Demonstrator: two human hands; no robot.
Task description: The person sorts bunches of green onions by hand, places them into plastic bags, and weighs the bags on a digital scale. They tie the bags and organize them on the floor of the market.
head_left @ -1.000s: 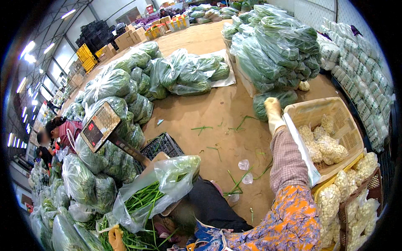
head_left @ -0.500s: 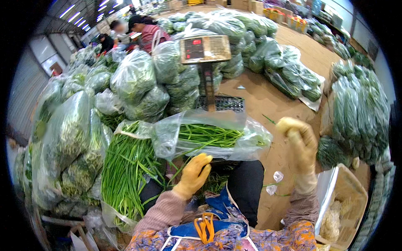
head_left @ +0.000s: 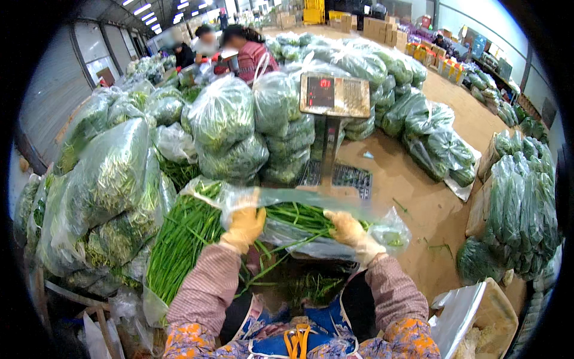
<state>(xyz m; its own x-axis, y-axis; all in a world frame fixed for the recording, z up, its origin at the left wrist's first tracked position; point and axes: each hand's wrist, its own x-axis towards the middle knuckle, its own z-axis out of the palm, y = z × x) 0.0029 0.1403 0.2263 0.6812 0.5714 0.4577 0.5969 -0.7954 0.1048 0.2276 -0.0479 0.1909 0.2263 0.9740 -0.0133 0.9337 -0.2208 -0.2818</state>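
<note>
**Where a clear bag [head_left: 311, 246] is lying, long greens [head_left: 293, 216] are running sideways**

While the bag is lying right in front of the person, the scale [head_left: 335, 97] is standing just behind it. The bag's loose plastic is rising along the far side, and the greens are showing below it.

The gloved left hand [head_left: 244, 226] is touching the plastic near the left end. Its fingers are pointing up and away, but I cannot tell if they are pinching. The gloved right hand [head_left: 351, 230] is reaching over the greens near the right end, and its grip is staying unclear too.

I am guessing at a soft, bendy bundle, with more weight in the greens than in the bag. The plastic is looking thin and slippery, so a hard pinch is maybe tearing it. The stalks are looking easy to bruise. For lifting, I am picking a flat hand under each end, holding up the stalks too.

The long way of the bag is going left to right, with the right end dipping a little toward the person. The root end is not showing clearly. At the left, a loose pile of greens [head_left: 182, 239] is slanting down toward the person instead.
</note>
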